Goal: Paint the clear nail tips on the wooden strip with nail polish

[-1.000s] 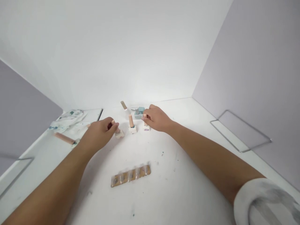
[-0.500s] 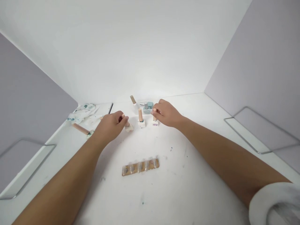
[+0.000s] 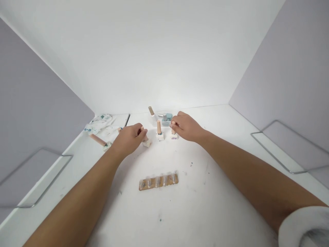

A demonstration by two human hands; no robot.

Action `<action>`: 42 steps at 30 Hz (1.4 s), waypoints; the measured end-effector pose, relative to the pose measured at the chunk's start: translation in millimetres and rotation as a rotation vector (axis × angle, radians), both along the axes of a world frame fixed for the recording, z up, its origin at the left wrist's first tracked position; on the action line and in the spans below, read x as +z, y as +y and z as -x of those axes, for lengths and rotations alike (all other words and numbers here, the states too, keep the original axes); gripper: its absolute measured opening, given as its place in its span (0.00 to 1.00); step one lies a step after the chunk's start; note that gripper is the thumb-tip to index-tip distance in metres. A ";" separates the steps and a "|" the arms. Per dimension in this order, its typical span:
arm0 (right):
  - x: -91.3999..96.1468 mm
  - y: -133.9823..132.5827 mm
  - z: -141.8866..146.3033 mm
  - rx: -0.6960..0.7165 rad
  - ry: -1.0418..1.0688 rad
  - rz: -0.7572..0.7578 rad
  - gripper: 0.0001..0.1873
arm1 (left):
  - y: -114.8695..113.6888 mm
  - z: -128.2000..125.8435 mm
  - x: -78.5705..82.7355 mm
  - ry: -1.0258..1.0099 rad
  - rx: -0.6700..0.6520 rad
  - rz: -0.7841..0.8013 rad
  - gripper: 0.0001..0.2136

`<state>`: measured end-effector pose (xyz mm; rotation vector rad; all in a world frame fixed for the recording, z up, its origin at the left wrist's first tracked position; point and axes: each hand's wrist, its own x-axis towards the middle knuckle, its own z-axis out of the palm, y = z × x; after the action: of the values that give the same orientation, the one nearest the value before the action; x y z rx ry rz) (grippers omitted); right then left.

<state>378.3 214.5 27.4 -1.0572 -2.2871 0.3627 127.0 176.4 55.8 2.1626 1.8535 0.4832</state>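
Observation:
My left hand (image 3: 130,137) is closed around the peach cap of a white nail polish bottle (image 3: 147,143), which tilts a little on the table. My right hand (image 3: 187,126) pinches the cap of another white nail polish bottle (image 3: 174,136), upright on the surface. Between the two stands a third polish bottle (image 3: 159,132) with a peach cap, touched by neither hand. Nearer to me lies a brown strip (image 3: 157,181) carrying several clear nail tips in a row.
Behind the bottles are a white bottle with a tan cap (image 3: 152,116) and a teal container (image 3: 167,120). At the left lie stained tissues (image 3: 99,123), a dark stick (image 3: 127,119) and a tipped peach-capped bottle (image 3: 99,140). Wire stands (image 3: 276,147) flank both sides.
The whole view has shifted slightly, so everything appears a little farther right. Both hands keep their hold on the two bottle caps.

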 end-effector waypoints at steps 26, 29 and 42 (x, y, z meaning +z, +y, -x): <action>-3.8 -2.4 5.9 0.190 -0.003 0.013 0.10 | -7.7 4.3 -3.3 -0.028 -0.097 0.019 0.14; -4.1 -4.0 8.6 0.216 0.007 0.013 0.11 | -9.6 4.0 -3.9 -0.043 -0.117 0.025 0.15; -7.9 -10.5 16.3 0.259 0.008 0.013 0.12 | -20.3 -3.3 -2.9 -0.079 -0.170 0.035 0.16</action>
<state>362.0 204.0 19.5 -0.7640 -2.4227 0.4842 130.4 156.1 53.0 2.2205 1.6084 0.4886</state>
